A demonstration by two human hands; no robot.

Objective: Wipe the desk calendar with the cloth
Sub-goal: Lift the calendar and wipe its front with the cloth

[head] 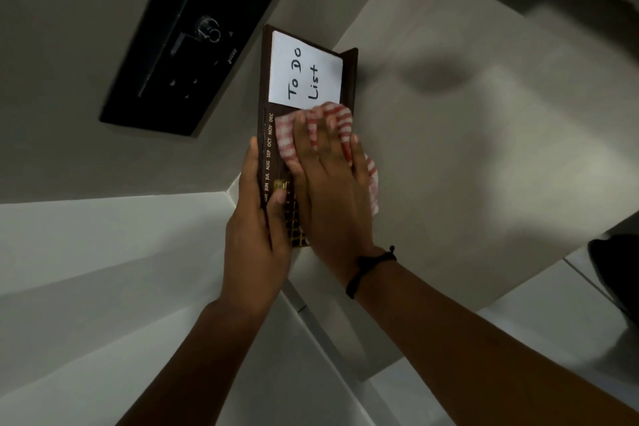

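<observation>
The desk calendar (268,79) is a dark brown board with month names down one edge, gold date tiles and a white "To Do List" note on its far half. My left hand (256,235) grips its near left edge, thumb on the tiles. My right hand (328,183) lies flat on the board's middle, pressing a red-and-white striped cloth (340,121) against it. The cloth bunches under and beyond my fingers and hangs off the right side. A black cord sits on my right wrist.
A black rectangular panel (193,34) with a round fitting lies to the upper left. The beige desk surface (466,114) spreads to the right, with a white ledge (103,235) at the lower left. A dark object (615,270) shows at the right edge.
</observation>
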